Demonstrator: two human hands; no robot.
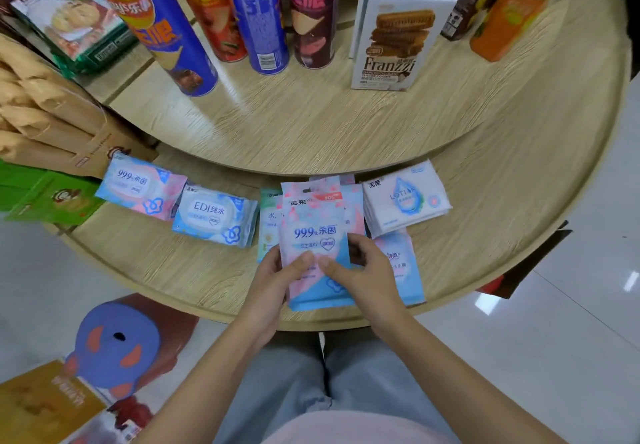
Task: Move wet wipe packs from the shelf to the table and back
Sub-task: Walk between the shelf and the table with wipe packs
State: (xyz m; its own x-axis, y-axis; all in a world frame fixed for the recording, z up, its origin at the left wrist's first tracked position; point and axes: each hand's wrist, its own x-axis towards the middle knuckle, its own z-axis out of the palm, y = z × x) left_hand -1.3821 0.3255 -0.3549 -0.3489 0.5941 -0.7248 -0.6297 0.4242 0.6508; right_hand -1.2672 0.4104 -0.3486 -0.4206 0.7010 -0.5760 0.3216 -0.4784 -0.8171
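Wood-grain shelving, two curved tiers, pale glossy floor tiles below. Lower tier holds the wet wipes; upper tier holds Lay's tubes and a Franzzi cookie box marked "DARK CHOCOLATE". Both hands grip one flat pink-and-blue wipe pack at its lower half: left hand on the left edge, right hand on the right, thumbs pressed on the front face. Pack's long axis runs away from the person, hang-tab end far, bottom edge nearest the body; it sits over the front of the lower tier, overlapping similar packs behind. Cannot tell if it is lifted clear or resting on them. Readable: "99.9%", "10" on a red tag. Neighbours: "EDI" pack, another "99.9%" pack, white "LOTION" pack. Judgement: hands equally near; the move is a pull toward the body.
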